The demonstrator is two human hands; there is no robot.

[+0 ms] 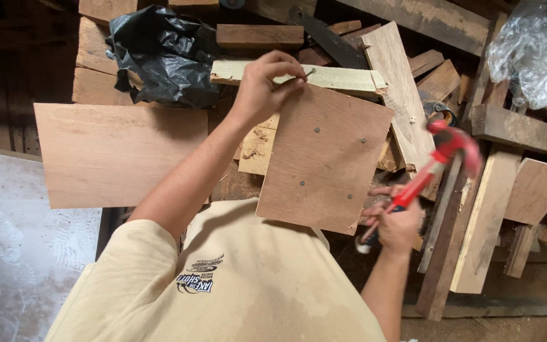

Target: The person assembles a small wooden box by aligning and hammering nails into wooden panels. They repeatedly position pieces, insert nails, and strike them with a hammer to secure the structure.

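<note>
Two hands are busy: your left hand (262, 81) pinches a nail (304, 76) at the top edge of the plywood square (322, 158), your right hand (399, 226) clenches a red hammer (441, 152), its head blurred. Scrap boards (406, 95) and a black bag (163, 54) crowd the dim workspace.

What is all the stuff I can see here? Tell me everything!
plywood square: one, reddish brown, centre, four nail heads showing
nail: one, dark, pinched at the square's top edge
hammer: one, red, right, blurred
big plywood sheet: one, light brown, left
black plastic bag: one, top left
clear plastic bag: one, top right
pale plank: one, behind the square
scrap wood pieces: many, brown, right and top
grey sheet: one, bottom left
left hand: holds the nail
right hand: grip on the hammer
</note>
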